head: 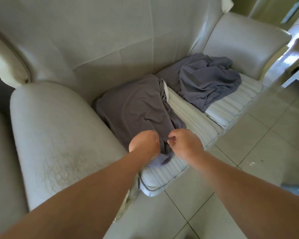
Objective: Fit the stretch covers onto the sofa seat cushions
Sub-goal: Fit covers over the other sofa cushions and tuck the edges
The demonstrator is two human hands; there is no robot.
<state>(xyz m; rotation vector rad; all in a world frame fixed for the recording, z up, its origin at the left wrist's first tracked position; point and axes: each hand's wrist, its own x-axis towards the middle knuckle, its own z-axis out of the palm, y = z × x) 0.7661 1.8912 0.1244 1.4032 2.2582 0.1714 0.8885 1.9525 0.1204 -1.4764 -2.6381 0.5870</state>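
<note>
Second cover (209,81) probably loose beyond hands (164,144).

A home living room: cream sofa (110,40), tiled floor (266,135).

The sofa (93,40) is cream leather, cracked and worn on the near armrest (55,144). Both seat cushions (219,111) carry pale blue-and-white stripes. One stretch cover (133,107) is dark grey-brown; the other cover (207,80) is slate blue-grey. The floor (248,152) has pale tiles.
</note>
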